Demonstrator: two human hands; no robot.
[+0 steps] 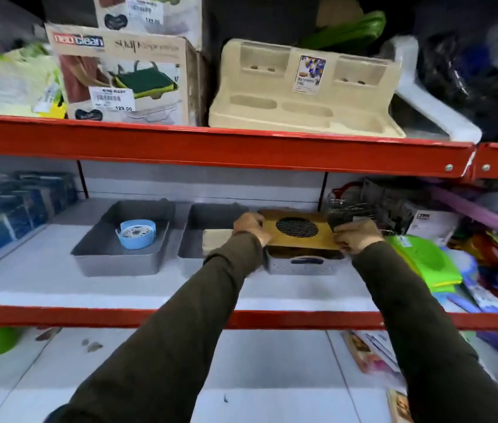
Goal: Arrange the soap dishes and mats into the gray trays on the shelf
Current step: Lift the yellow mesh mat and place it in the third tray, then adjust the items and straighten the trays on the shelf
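Observation:
A tan mat (pixel 299 236) with a black mesh circle in its middle lies flat on top of the right gray tray (pixel 302 266), a perforated one with a dark handle slot. My left hand (pixel 249 227) grips the mat's left edge and my right hand (pixel 356 236) grips its right edge. The middle gray tray (pixel 199 221) holds a cream rectangular soap dish (pixel 215 239), partly hidden by my left sleeve. In the left gray tray (pixel 101 257) sits a round light-blue soap dish (pixel 135 233).
The red shelf beam (pixel 180 145) runs just above the trays. Blue packets (pixel 12 203) crowd the left of this shelf; a wire basket (pixel 351 206), a white box and bright green and purple goods (pixel 425 261) crowd the right. Boxes and a beige holder (pixel 305 96) sit above.

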